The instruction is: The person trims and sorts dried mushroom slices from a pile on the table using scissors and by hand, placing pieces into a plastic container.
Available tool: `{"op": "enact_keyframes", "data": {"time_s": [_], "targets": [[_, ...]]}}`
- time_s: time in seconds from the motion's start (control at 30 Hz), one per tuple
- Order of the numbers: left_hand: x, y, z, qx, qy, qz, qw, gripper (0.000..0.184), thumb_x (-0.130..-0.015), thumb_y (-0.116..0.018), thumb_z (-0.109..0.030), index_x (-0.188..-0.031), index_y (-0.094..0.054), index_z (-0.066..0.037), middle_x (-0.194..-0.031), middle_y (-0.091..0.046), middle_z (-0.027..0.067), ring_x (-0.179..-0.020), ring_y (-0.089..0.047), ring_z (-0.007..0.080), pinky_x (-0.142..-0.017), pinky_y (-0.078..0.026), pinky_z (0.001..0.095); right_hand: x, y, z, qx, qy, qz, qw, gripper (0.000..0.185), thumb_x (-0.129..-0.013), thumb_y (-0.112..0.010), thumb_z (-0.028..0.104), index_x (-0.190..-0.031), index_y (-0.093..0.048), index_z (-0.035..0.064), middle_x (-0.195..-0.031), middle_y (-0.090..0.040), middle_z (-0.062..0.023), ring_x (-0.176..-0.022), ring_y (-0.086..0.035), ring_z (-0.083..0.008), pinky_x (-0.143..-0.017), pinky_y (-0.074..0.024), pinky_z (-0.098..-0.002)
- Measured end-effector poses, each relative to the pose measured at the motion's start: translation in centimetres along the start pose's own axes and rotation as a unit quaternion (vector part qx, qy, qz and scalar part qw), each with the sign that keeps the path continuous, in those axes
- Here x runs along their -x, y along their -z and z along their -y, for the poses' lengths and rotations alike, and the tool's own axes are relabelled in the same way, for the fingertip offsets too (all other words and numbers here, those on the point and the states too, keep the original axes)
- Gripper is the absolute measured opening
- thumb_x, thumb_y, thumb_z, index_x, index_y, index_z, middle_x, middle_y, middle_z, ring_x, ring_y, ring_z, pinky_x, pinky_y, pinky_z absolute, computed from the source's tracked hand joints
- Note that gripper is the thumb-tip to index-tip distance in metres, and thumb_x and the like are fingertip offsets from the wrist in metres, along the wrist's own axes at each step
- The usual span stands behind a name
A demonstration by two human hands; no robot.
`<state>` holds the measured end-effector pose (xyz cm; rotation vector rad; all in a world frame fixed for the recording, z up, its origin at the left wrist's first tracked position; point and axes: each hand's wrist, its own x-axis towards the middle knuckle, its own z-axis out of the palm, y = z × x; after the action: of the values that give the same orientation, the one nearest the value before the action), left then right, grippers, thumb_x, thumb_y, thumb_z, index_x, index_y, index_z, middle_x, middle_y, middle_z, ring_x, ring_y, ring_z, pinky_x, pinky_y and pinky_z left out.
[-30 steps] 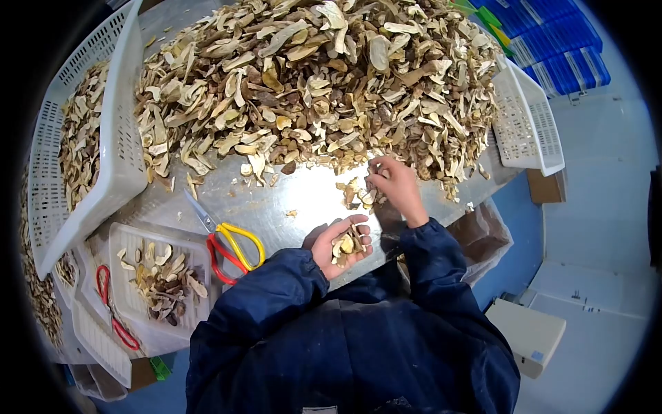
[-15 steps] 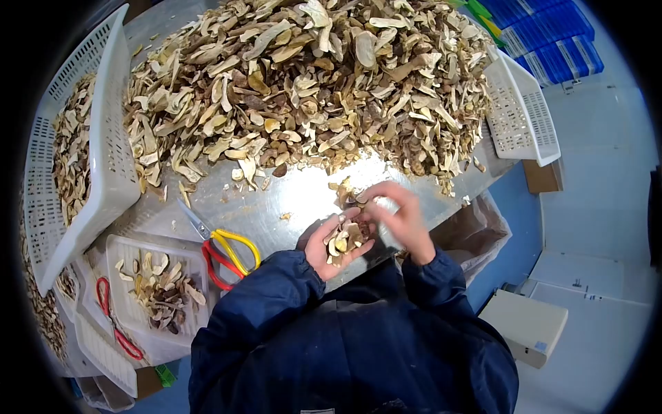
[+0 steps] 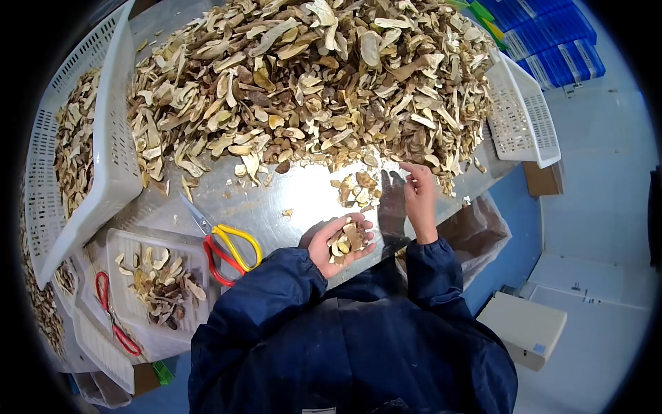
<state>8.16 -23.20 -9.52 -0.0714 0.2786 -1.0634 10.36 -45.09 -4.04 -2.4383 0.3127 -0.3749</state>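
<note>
My left hand point(image 3: 329, 248) is palm up over the table's near edge, fingers curled around a small handful of dried mushroom slices point(image 3: 350, 238). My right hand point(image 3: 419, 196) is at the front edge of the large heap of dried mushroom slices point(image 3: 310, 90), index finger stretched forward and thumb apart from it. No piece shows in its fingers. Between the hands and the heap lies a small cluster of mushroom pieces point(image 3: 358, 190) on the metal table point(image 3: 276, 200). Scissors with red and yellow handles point(image 3: 236, 250) rest left of my left hand.
On the left stand a white perforated basket point(image 3: 114, 152) of slices and a clear tray point(image 3: 196, 259) with several pieces. Red-handled scissors point(image 3: 103, 297) lie beside the tray. A white basket point(image 3: 514, 117) is at the right, above a lined bin point(image 3: 476, 234). Blue crates point(image 3: 558, 48) are stacked behind.
My right hand has moved away from the left palm, right and forward to the heap's edge. My left hand still holds its handful, and the small cluster on the table is now uncovered.
</note>
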Motion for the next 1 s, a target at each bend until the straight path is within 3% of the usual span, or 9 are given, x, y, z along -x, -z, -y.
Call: {"op": "enact_keyframes", "data": {"time_s": [0.3, 0.43, 0.53, 0.6, 0.67, 0.77, 0.87, 0.9, 1.0], "targets": [[0.1, 0.1, 0.3, -0.016, 0.022, 0.025, 0.999, 0.031, -0.097, -0.042, -0.027, -0.117, -0.052, -0.005, -0.112, -0.057, 0.0132, -0.101, -0.056, 0.0274, -0.093, -0.045, 0.0449, 0.6, -3.4, 3.1, 0.026, 0.039, 0.053, 0.998, 0.018, -0.079, -0.065, 0.012, -0.093, -0.063, 0.0006, -0.086, -0.056, -0.0129, -0.08, -0.056, -0.0313, -0.071, -0.0468, -0.0375], [0.2, -0.1, 0.1, -0.017, 0.026, 0.027, 0.999, 0.031, -0.097, -0.042, -0.028, -0.117, -0.052, -0.006, -0.112, -0.057, 0.0131, -0.102, -0.056, 0.0274, -0.093, -0.045, 0.0444, 0.4, -4.0, 3.5, 0.076, 0.108, 0.115, 0.984, 0.014, -0.082, -0.063, 0.01, -0.09, -0.06, -0.0006, -0.085, -0.058, -0.0101, -0.078, -0.058, -0.025, -0.071, -0.0463, -0.0321], [0.1, 0.3, 0.1, -0.023, 0.026, 0.043, 0.998, 0.032, -0.097, -0.042, -0.028, -0.117, -0.052, -0.006, -0.113, -0.057, 0.013, -0.102, -0.056, 0.0271, -0.092, -0.046, 0.0441, -0.2, -2.3, 1.0, -0.386, -0.162, 0.196, 0.887, 0.012, -0.083, -0.061, 0.009, -0.094, -0.06, 0.002, -0.09, -0.06, -0.0058, -0.077, -0.057, -0.0173, -0.068, -0.0458, -0.0299], [0.2, 0.2, 0.2, -0.028, 0.026, 0.024, 0.999, 0.032, -0.097, -0.042, -0.028, -0.118, -0.051, -0.006, -0.112, -0.057, 0.0131, -0.103, -0.056, 0.0267, -0.092, -0.046, 0.044, -1.1, -1.3, 0.5, -0.521, -0.133, 0.172, 0.825, 0.023, -0.083, -0.062, 0.009, -0.103, -0.055, 0.0016, -0.088, -0.059, -0.0028, -0.07, -0.055, -0.0114, -0.062, -0.0444, -0.0217], [0.2, -0.1, 0.2, -0.035, 0.027, 0.018, 0.999, 0.032, -0.097, -0.043, -0.028, -0.117, -0.052, -0.005, -0.112, -0.057, 0.0132, -0.103, -0.056, 0.0267, -0.093, -0.046, 0.0441, -1.9, -1.0, 0.2, -0.453, -0.169, 0.145, 0.863, 0.022, -0.082, -0.063, 0.012, -0.101, -0.058, 0.0017, -0.085, -0.06, -0.0041, -0.067, -0.057, -0.0131, -0.06, -0.0458, -0.0238], [0.2, 0.1, 0.2, -0.034, 0.03, 0.018, 0.999, 0.031, -0.097, -0.043, -0.028, -0.116, -0.052, -0.005, -0.112, -0.057, 0.0133, -0.102, -0.056, 0.0266, -0.093, -0.046, 0.0441, -3.0, -3.9, 0.1, -0.122, -0.102, 0.074, 0.985, 0.023, -0.081, -0.065, 0.019, -0.096, -0.06, 0.0019, -0.076, -0.063, -0.0093, -0.065, -0.06, -0.0176, -0.059, -0.0474, -0.0286], [0.2, 0.0, 0.1, -0.036, 0.026, 0.018, 0.999, 0.031, -0.097, -0.043, -0.028, -0.115, -0.053, -0.005, -0.112, -0.057, 0.0131, -0.102, -0.056, 0.0265, -0.093, -0.046, 0.0441, -3.0, -5.1, 3.0, 0.125, 0.012, 0.053, 0.991, 0.024, -0.08, -0.065, 0.025, -0.087, -0.06, 0.0024, -0.068, -0.062, -0.0175, -0.059, -0.06, -0.0259, -0.059, -0.0481, -0.0357], [0.3, 0.0, 0.1, -0.039, 0.025, 0.019, 0.999, 0.031, -0.097, -0.043, -0.028, -0.116, -0.053, -0.006, -0.112, -0.057, 0.013, -0.102, -0.056, 0.0264, -0.093, -0.046, 0.0439, -3.0, -5.5, 2.7, 0.127, 0.084, 0.048, 0.987, 0.019, -0.082, -0.063, 0.022, -0.082, -0.059, 0.0037, -0.065, -0.062, -0.0125, -0.058, -0.061, -0.0228, -0.054, -0.0473, -0.0332], [0.1, 0.2, 0.0, -0.043, 0.024, 0.026, 0.998, 0.031, -0.097, -0.043, -0.028, -0.116, -0.052, -0.005, -0.113, -0.057, 0.0127, -0.102, -0.056, 0.0263, -0.093, -0.046, 0.0434, -2.7, -3.6, 1.7, -0.293, -0.15, 0.151, 0.932, 0.011, -0.085, -0.059, 0.016, -0.08, -0.058, 0.0062, -0.064, -0.06, -0.0057, -0.059, -0.061, -0.0173, -0.049, -0.0448, -0.0282]]}}
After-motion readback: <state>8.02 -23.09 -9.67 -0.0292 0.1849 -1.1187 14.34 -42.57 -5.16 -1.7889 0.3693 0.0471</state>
